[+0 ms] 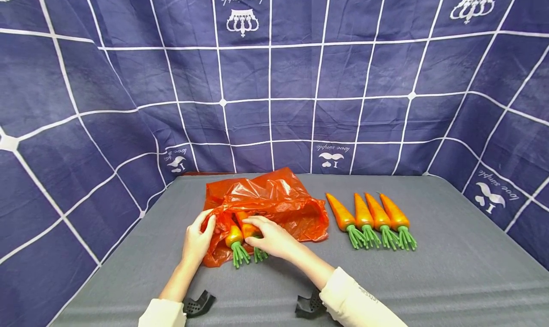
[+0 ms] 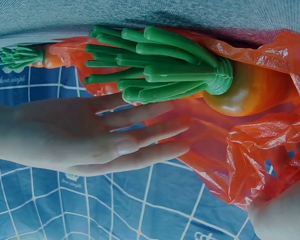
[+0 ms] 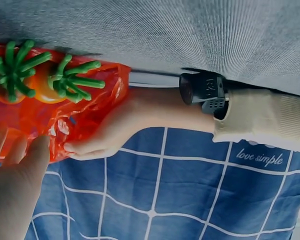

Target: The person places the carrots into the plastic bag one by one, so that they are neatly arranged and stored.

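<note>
A red translucent plastic bag lies on the grey table with its opening toward me. Inside its mouth are two toy carrots, the left carrot and the right carrot, their green tops sticking out at the front. My left hand pinches the bag's rim at the left of the opening. Over the right carrot hovers my right hand, its fingers fairly straight at the bag's mouth. In the left wrist view the right hand has extended fingers beside the green tops, gripping nothing visible.
Several more carrots lie in a row on the grey table, right of the bag, green tops toward me. A blue cloth with white grid lines rises behind and at both sides. Black wrist cameras sit near both cream sleeves.
</note>
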